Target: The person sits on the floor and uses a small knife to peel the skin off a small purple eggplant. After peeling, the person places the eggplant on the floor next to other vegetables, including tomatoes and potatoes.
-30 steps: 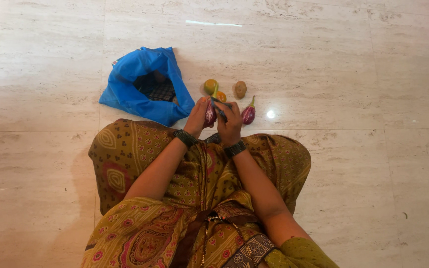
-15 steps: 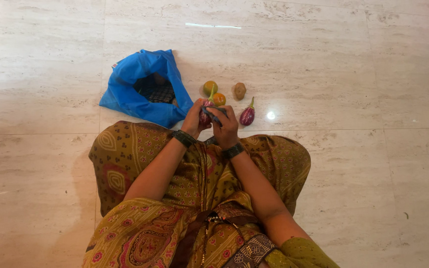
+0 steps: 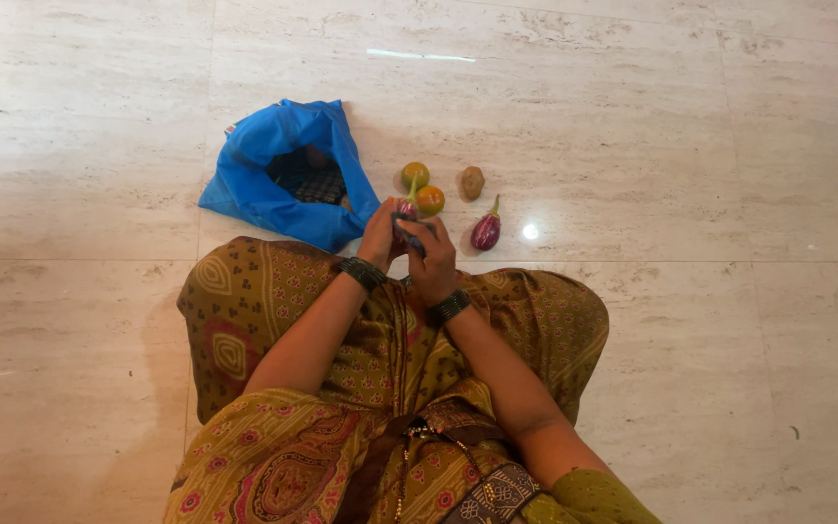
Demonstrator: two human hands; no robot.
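I sit on a marble floor in olive patterned cloth. My left hand (image 3: 378,236) and my right hand (image 3: 432,260) meet over my knees, both closed around a small purple eggplant (image 3: 406,207) with a green stem that points away from me. Something dark lies across the eggplant under my right fingers; what it is cannot be told. Just beyond my hands on the floor are two round green-orange fruits (image 3: 423,190), a brown potato (image 3: 472,181) and another purple eggplant (image 3: 486,231).
An open blue bag (image 3: 266,184) lies on the floor to the front left, with dark checked cloth showing inside. Pale marble tiles (image 3: 691,146) stretch all around, with a bright light glint by the loose eggplant.
My hands stay together at the same spot; the eggplant in them has turned slightly and its stem now shows above my left fingers. The produce on the floor has not moved.
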